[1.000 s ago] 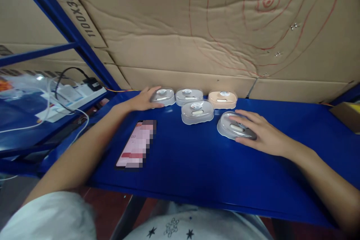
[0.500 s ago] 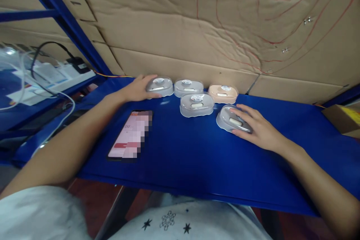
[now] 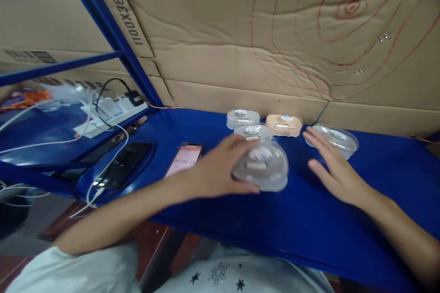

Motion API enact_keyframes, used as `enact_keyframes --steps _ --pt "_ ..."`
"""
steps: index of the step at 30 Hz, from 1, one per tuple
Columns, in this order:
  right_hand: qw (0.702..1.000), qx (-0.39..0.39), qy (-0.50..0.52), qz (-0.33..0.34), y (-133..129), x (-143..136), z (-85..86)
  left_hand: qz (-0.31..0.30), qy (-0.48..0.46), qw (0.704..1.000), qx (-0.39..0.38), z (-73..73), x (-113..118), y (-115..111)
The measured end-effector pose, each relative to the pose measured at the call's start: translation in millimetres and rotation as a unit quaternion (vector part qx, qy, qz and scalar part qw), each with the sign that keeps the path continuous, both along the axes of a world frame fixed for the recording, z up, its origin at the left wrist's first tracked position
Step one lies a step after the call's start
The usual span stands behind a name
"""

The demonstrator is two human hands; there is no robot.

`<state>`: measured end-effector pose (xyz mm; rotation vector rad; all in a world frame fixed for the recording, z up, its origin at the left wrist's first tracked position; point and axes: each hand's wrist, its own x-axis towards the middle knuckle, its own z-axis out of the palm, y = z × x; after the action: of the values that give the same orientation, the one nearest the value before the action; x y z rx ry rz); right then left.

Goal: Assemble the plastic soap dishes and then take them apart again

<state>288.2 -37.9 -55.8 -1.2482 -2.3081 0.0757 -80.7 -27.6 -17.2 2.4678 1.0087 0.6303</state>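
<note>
The left hand [image 3: 220, 168] curls round the left end of a grey oval clear-plastic case [image 3: 270, 171]. The right hand [image 3: 338, 176], spread and apparently empty, is right of that case.

Free table [image 3: 292, 226] front; cases [image 3: 284, 131] behind

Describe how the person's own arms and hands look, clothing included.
The left hand and the right hand are both ungloved, wrists uncovered. A loose, pale, short fabric sleeve shows on the left; the right arm's sleeve is out of view.

Clear-covered case [image 3: 270, 169] in left grip [image 3: 218, 167]
</note>
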Motion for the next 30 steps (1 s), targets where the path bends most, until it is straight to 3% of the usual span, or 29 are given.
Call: enact_keyframes --steps 2,4,7,10,13,18,24,30 --pt "0.996 -0.035 0.004 0.084 -26.0 -26.4 7.0 -0.057 0.001 0.998 -0.041 -27.8 28.1 -24.0" --pt "0.988 -0.055 -0.039 0.142 -47.7 -45.6 8.1 -0.075 -0.003 0.996 -0.053 -49.1 43.0 -34.6" --pt "0.981 -0.04 -0.093 0.165 -61.8 -57.5 0.3 -0.069 -0.032 0.996 -0.041 -64.3 45.8 -32.2" --pt "0.986 -0.038 -0.087 0.14 -56.3 -54.2 -10.9 -0.081 -0.063 0.994 -0.042 -66.6 40.5 -22.8" --pt "0.988 -0.089 -0.051 0.114 -44.8 -45.8 -17.0 -0.091 -0.085 0.989 -0.079 -64.5 36.4 -16.2" --pt "0.982 -0.142 0.012 0.12 -31.8 -36.8 -14.2 -0.047 -0.086 0.984 -0.149 -60.1 34.6 -14.0" --pt "0.975 -0.159 0.067 0.14 -25.7 -34.7 -9.3 -0.04 -0.086 0.984 -0.148 -64.5 36.5 -16.1" --pt "0.933 -0.266 0.198 0.137 -15.5 -29.0 -7.5 -0.042 -0.079 0.982 -0.165 -61.4 35.3 -14.6"
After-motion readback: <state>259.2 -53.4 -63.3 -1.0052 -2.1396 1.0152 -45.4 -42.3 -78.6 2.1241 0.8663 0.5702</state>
